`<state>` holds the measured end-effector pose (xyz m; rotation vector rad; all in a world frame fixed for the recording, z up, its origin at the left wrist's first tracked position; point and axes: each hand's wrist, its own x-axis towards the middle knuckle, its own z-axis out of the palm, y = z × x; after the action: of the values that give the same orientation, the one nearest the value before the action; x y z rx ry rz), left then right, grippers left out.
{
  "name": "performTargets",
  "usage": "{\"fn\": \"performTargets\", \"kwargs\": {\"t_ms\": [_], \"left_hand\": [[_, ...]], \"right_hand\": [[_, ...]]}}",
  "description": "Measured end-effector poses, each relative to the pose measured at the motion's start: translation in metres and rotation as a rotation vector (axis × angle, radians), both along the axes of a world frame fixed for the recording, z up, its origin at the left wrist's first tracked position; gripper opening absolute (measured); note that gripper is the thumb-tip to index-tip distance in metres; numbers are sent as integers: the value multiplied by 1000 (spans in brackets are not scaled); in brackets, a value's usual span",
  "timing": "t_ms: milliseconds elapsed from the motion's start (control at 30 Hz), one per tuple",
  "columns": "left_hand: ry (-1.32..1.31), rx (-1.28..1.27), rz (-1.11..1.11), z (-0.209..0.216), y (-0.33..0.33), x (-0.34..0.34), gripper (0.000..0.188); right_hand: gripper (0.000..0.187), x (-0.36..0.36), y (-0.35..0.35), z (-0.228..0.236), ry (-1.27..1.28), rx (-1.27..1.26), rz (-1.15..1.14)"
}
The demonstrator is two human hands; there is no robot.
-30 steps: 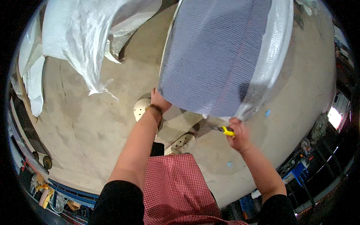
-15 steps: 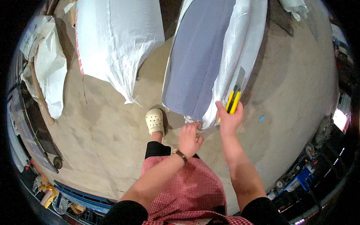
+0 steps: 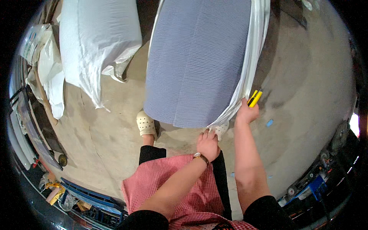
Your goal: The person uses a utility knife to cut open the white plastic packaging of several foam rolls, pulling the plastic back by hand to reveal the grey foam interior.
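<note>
A large blue-grey bundle with a ribbed surface (image 3: 191, 69) lies in front of me, its rounded near end close to my feet. White woven wrapping (image 3: 251, 65) is pulled back along its right side and gathers at the near right corner. My right hand (image 3: 247, 112) is closed around a yellow and black utility knife (image 3: 255, 99), blade pointing away, and is also against the edge of the wrapping. My left hand (image 3: 208, 145) is just below the bundle's near end, fingers extended and apart, with nothing visible in them. Its fingertips are beside my right shoe.
A white woven sack (image 3: 101, 42) lies left of the bundle. Farther left are a white plastic sheet (image 3: 50, 69) and a wheeled cart (image 3: 38, 122). My cream clogs (image 3: 146, 124) stand at the bundle's near end. Small blue scraps (image 3: 270, 122) dot the concrete floor at right.
The wrapping has been drawn to the right, baring more of the ribbed bundle. My right hand has moved right with the knife; my left hand has shifted right and slightly nearer.
</note>
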<state>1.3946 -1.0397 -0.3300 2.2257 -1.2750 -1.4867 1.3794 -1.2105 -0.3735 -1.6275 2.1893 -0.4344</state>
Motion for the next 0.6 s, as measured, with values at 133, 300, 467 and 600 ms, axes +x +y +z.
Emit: {"fn": "performTargets", "kwargs": {"t_ms": [133,300,467,600], "left_hand": [[217,276,10,-44,12,-50,55],[459,109,1669,-81,72,-9,31],[231,-53,1747,-41,71,55,16],[726,168,1724,-13,26,28,17]], "right_hand": [[21,-4,-10,-46,51,110,-117],[22,-5,-16,-48,-156,153,-135],[16,-34,-26,-44,-105,208,-120],[17,-39,-16,-23,-506,287,-130]]}}
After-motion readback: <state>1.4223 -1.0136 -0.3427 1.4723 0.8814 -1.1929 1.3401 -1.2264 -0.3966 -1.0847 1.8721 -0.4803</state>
